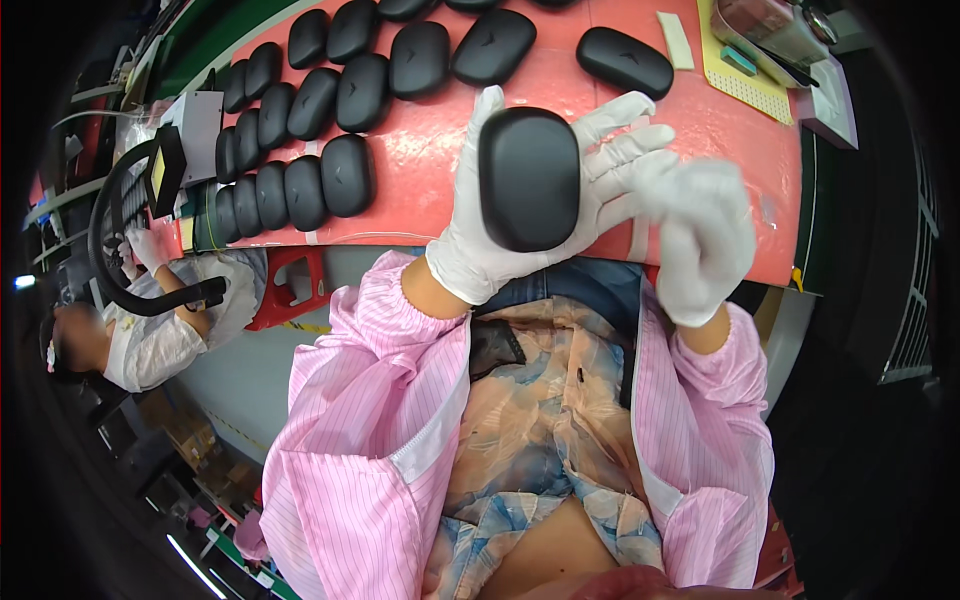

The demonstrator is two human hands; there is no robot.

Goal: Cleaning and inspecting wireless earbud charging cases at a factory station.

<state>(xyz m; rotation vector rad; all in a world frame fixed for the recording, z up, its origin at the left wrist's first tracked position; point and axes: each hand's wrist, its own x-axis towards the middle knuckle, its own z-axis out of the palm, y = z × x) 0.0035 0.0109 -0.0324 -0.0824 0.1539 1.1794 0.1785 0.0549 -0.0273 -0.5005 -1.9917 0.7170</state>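
A smooth black rounded-oblong case (pixel 529 180) lies across the palm of my white-gloved left hand (pixel 470 235). The thumb stands along the case's left side, while the fingers spread out beyond its right side. Close by those fingertips is my right hand (pixel 700 235), also gloved in white and smeared by motion. Its fingers are too blurred to read, and I see nothing clearly held in it. Beyond the hands, another black case (pixel 625 62) lies alone on the red-covered table (pixel 410 205).
Several similar black cases (pixel 362 92) stand in rows at the left and far side. A white strip (pixel 675 41) and a yellow dotted mat (pixel 755 85) lie at the far right. A black curved lamp arm (pixel 108 215) rises at the left, near another person (pixel 160 330).
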